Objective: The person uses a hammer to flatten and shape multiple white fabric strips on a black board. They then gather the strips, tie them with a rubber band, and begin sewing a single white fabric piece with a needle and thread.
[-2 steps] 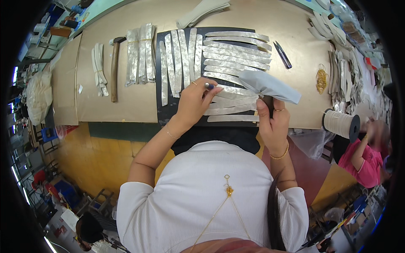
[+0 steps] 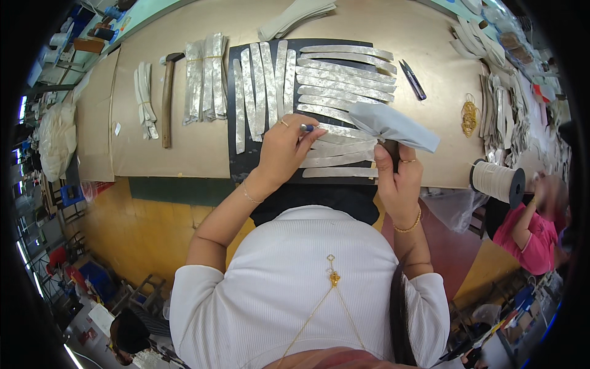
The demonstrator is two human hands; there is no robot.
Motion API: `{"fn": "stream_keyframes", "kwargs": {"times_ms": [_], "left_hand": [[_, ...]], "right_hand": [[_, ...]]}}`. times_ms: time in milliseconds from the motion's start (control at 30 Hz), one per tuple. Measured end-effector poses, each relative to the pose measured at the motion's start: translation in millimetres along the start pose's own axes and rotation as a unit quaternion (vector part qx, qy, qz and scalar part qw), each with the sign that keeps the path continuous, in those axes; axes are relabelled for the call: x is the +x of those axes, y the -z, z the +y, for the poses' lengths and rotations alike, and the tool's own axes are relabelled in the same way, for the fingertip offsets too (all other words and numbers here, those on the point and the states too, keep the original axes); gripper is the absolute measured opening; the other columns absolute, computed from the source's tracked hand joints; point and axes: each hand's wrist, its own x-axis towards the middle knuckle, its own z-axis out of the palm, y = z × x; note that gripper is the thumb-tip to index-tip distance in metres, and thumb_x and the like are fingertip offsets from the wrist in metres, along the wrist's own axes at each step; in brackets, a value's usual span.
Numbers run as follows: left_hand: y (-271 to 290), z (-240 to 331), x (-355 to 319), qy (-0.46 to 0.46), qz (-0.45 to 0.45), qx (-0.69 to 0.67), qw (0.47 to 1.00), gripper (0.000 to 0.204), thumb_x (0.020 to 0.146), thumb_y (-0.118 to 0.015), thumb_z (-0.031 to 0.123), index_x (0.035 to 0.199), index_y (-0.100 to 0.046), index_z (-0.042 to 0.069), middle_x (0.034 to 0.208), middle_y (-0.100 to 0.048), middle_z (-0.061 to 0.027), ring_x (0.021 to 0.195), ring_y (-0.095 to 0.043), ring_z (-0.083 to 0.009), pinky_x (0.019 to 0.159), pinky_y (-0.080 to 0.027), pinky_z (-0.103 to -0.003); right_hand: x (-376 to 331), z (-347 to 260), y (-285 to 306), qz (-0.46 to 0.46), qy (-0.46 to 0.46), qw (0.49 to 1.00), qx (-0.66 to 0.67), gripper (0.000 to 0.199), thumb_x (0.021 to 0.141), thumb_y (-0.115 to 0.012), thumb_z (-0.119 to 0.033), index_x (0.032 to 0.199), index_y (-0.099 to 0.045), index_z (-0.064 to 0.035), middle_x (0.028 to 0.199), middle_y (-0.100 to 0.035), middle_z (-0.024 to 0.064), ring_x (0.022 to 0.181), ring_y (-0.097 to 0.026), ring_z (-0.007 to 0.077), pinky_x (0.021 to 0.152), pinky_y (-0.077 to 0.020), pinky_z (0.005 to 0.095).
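Note:
My left hand [image 2: 281, 150] is closed in a pinch around a blue pen-like tool with a metal end [image 2: 307, 128]. From its thumb tip, a silvery strip [image 2: 344, 131] runs right, towards the other hand. My right hand [image 2: 399, 181] is closed round a dark handle [image 2: 390, 147], thumb on the near side. At the handle's far end a pale blue cloth [image 2: 393, 126] is bunched and spreads over the strip's right end, hiding it. More silvery strips [image 2: 344, 80] lie side by side on the black board [image 2: 270, 161], and others stand lengthwise [image 2: 265, 74] to their left.
Left of the board are bundled strips [image 2: 206, 80], a hammer [image 2: 167, 101] and a smaller pale bundle [image 2: 144, 101]. To the right lie thread snips [image 2: 413, 81], yellow rubber bands [image 2: 469, 117] and a cord spool [image 2: 496, 182]. A person in pink [image 2: 528, 237] sits at far right.
The pen-like tool in my left hand has tilted slightly, showing more of its blue body. My right hand and the cloth have hardly moved.

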Motion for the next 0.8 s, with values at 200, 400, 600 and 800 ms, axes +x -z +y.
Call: {"fn": "stream_keyframes", "kwargs": {"times_ms": [200, 400, 600, 800], "left_hand": [[-2.0, 3.8, -1.2, 0.102, -0.059, -0.038, 0.992, 0.017, 0.089, -0.073, 0.018, 0.093, -0.07, 0.002, 0.071, -0.064, -0.0124, 0.055, -0.058, -0.0221, 0.053, -0.044, -0.032], [-8.9, -11.9, 1.8, 0.096, -0.053, -0.024, 0.994, 0.017, 0.09, -0.073, 0.018, 0.093, -0.07, 0.002, 0.07, -0.064, -0.013, 0.055, -0.058, -0.022, 0.053, -0.044, -0.033], [-7.6, -14.0, 1.0, 0.102, -0.065, -0.017, 0.992, 0.016, 0.09, -0.072, 0.017, 0.094, -0.07, 0.002, 0.069, -0.063, -0.0127, 0.055, -0.058, -0.0231, 0.054, -0.044, -0.033], [-10.2, -9.7, 1.3, -0.019, -0.059, 0.047, 0.997, 0.014, 0.089, -0.072, 0.015, 0.093, -0.069, 0.002, 0.076, -0.066, -0.0111, 0.062, -0.062, -0.0244, 0.058, -0.048, -0.034]], "right_hand": [[-5.6, 4.8, -1.7, -0.018, -0.009, 1.0, 0.009, 0.019, 0.097, -0.063, -0.015, 0.104, -0.061, 0.0032, 0.081, -0.065, 0.0194, 0.067, -0.063, 0.038, 0.059, -0.0488, 0.0393], [-2.4, 3.3, -2.9, -0.017, -0.01, 1.0, 0.008, 0.018, 0.096, -0.063, -0.014, 0.103, -0.062, 0.0026, 0.083, -0.066, 0.0201, 0.068, -0.064, 0.0393, 0.06, -0.0493, 0.0398], [-2.2, 1.0, -4.8, -0.018, -0.009, 1.0, 0.008, 0.018, 0.096, -0.063, -0.014, 0.102, -0.062, 0.003, 0.084, -0.066, 0.0205, 0.069, -0.064, 0.0395, 0.061, -0.0497, 0.0398], [1.3, -6.9, -3.8, -0.041, -0.003, 0.999, -0.014, 0.017, 0.094, -0.064, -0.012, 0.102, -0.063, 0.0038, 0.086, -0.067, 0.0207, 0.07, -0.065, 0.0389, 0.062, -0.0502, 0.0402]]}}
